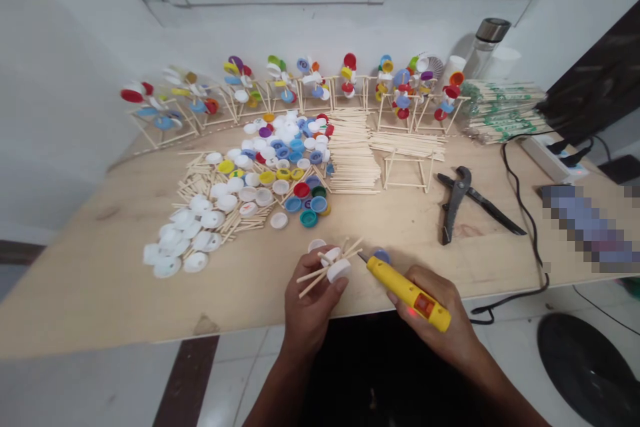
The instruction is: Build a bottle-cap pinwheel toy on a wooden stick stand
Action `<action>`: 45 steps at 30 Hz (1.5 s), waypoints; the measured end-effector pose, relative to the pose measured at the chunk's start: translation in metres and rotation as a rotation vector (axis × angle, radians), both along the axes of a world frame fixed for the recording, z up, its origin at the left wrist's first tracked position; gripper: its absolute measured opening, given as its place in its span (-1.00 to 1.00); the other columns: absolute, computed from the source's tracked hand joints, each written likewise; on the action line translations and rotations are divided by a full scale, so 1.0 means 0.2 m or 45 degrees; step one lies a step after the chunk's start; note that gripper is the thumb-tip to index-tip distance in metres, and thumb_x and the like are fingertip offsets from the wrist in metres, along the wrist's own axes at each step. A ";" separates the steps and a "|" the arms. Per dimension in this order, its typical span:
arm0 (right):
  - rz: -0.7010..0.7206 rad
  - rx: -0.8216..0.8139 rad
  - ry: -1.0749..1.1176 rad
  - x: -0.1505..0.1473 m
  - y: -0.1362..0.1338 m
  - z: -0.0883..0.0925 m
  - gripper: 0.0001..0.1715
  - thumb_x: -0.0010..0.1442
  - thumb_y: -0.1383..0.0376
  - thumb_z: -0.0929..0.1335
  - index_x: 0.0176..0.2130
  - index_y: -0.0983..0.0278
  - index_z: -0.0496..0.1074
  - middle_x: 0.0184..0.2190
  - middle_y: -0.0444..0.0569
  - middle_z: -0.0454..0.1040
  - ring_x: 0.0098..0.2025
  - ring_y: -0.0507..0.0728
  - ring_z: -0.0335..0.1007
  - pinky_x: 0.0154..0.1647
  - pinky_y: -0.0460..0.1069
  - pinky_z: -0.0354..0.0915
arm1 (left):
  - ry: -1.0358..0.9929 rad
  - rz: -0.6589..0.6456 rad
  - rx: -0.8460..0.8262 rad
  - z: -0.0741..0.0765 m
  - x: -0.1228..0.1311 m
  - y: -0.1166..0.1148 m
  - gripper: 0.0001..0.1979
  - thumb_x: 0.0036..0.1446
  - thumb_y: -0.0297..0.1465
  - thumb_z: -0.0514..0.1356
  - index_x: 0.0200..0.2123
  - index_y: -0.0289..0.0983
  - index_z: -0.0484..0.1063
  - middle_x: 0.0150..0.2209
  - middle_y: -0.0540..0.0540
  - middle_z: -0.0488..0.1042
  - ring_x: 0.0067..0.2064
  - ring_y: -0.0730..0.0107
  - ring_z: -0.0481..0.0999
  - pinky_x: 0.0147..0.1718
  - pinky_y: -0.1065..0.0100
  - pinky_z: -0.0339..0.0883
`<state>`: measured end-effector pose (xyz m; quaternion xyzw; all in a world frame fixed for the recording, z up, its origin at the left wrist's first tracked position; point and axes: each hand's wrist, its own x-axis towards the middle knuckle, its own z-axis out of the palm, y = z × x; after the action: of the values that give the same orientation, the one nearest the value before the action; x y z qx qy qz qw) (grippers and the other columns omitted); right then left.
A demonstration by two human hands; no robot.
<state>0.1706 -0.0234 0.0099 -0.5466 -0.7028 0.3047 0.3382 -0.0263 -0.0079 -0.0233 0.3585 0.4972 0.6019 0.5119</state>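
My left hand (310, 303) is closed around a small assembly of two white bottle caps (340, 271) with several short wooden sticks (311, 275) sticking out on both sides. My right hand (440, 310) grips a yellow glue gun (407, 292) with a red switch. Its thin dark tip points left, close to the stick ends but apparently just apart from them. A blue cap (381, 255) lies on the table behind the glue gun. Another white cap (317, 245) rests behind my left hand, partly hidden by it.
White discs (183, 233), coloured caps (309, 217) and stick bundles (353, 160) cover the table's middle. A stick frame (407, 173) and black-handled cutters (457, 203) lie right. Finished cap-wheel models (240, 90) line the wall. A black cable (533, 233) runs from a power strip (553, 157).
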 end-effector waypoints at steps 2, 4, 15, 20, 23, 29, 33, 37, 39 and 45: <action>-0.004 -0.008 -0.003 0.00 0.00 -0.01 -0.78 0.13 0.29 0.34 -0.51 0.21 0.24 -0.56 -0.16 0.33 -0.51 0.04 0.26 -0.54 -0.05 0.18 | 0.002 0.003 -0.004 0.00 0.00 0.00 -0.66 -0.13 -0.35 0.40 -0.22 -0.23 0.47 -0.12 -0.12 0.50 -0.06 0.25 0.50 -0.02 0.24 0.38; -0.016 -0.013 -0.014 0.00 0.00 -0.02 -0.76 0.12 0.28 0.35 -0.52 0.21 0.23 -0.57 -0.17 0.32 -0.51 0.04 0.25 -0.54 -0.06 0.18 | -0.001 0.002 -0.004 -0.01 0.00 0.00 -0.65 -0.13 -0.35 0.40 -0.22 -0.23 0.47 -0.11 -0.12 0.50 -0.07 0.24 0.50 -0.01 0.22 0.38; -0.073 -0.052 -0.063 0.00 -0.01 -0.03 -0.64 0.12 0.22 0.37 -0.57 0.21 0.15 -0.63 -0.20 0.23 -0.57 0.00 0.15 -0.58 -0.08 0.12 | -0.043 -0.015 -0.030 -0.02 0.00 0.00 -0.66 -0.15 -0.35 0.41 -0.24 -0.22 0.45 -0.11 -0.10 0.50 -0.04 0.26 0.49 0.03 0.24 0.33; -0.090 0.001 -0.108 0.01 -0.02 -0.06 -0.63 0.12 0.19 0.37 -0.57 0.21 0.15 -0.64 -0.20 0.24 -0.60 -0.01 0.15 -0.59 -0.07 0.13 | -0.042 -0.016 -0.026 -0.02 0.00 0.00 -0.64 -0.17 -0.34 0.42 -0.25 -0.23 0.45 -0.10 -0.11 0.50 -0.06 0.23 0.50 0.00 0.20 0.36; -0.080 0.010 -0.133 0.01 -0.02 -0.06 -0.63 0.13 0.19 0.36 -0.57 0.21 0.15 -0.63 -0.20 0.23 -0.59 -0.01 0.16 -0.59 -0.07 0.11 | -0.032 -0.025 -0.006 -0.02 0.00 0.00 -0.65 -0.16 -0.34 0.41 -0.24 -0.22 0.46 -0.11 -0.11 0.51 -0.06 0.24 0.50 -0.01 0.22 0.37; -0.116 0.016 -0.140 0.01 -0.02 -0.02 -0.57 0.14 0.18 0.35 -0.60 0.21 0.09 -0.66 -0.22 0.15 -0.61 -0.02 0.11 -0.60 -0.07 0.05 | -0.046 -0.034 0.007 -0.02 0.00 0.00 -0.64 -0.14 -0.35 0.40 -0.21 -0.20 0.46 -0.11 -0.08 0.50 -0.06 0.28 0.49 0.00 0.26 0.35; -0.119 -0.014 -0.137 0.00 -0.02 -0.02 -0.55 0.14 0.17 0.35 -0.61 0.21 0.06 -0.66 -0.23 0.13 -0.62 -0.02 0.09 -0.60 -0.07 0.03 | -0.035 -0.024 -0.023 -0.02 -0.01 0.00 -0.65 -0.14 -0.36 0.41 -0.22 -0.21 0.46 -0.11 -0.09 0.50 -0.06 0.27 0.50 0.01 0.24 0.34; -0.118 -0.014 -0.101 0.00 -0.02 -0.03 -0.64 0.15 0.20 0.34 -0.57 0.20 0.14 -0.62 -0.20 0.20 -0.58 0.01 0.16 -0.56 -0.06 0.12 | -0.053 -0.032 0.000 -0.02 -0.01 0.00 -0.66 -0.14 -0.36 0.40 -0.23 -0.20 0.46 -0.10 -0.08 0.51 -0.05 0.27 0.50 0.01 0.26 0.34; -0.088 0.002 -0.065 0.00 -0.01 -0.02 -0.69 0.16 0.22 0.33 -0.54 0.20 0.18 -0.59 -0.17 0.26 -0.55 0.03 0.20 -0.54 -0.05 0.16 | -0.050 -0.039 0.010 -0.02 0.00 0.00 -0.67 -0.13 -0.37 0.40 -0.23 -0.20 0.46 -0.11 -0.08 0.51 -0.05 0.28 0.49 0.00 0.27 0.34; -0.033 0.017 -0.051 0.00 -0.01 0.00 -0.73 0.16 0.24 0.33 -0.51 0.22 0.21 -0.57 -0.16 0.27 -0.53 0.03 0.21 -0.52 -0.06 0.16 | -0.064 -0.054 0.044 -0.04 0.00 0.00 -0.66 -0.10 -0.38 0.39 -0.20 -0.20 0.45 -0.11 -0.07 0.50 -0.08 0.33 0.49 -0.01 0.29 0.34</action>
<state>0.1708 -0.0261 0.0094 -0.5594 -0.7044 0.2846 0.3316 -0.0272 -0.0072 -0.0305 0.3624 0.4659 0.6082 0.5308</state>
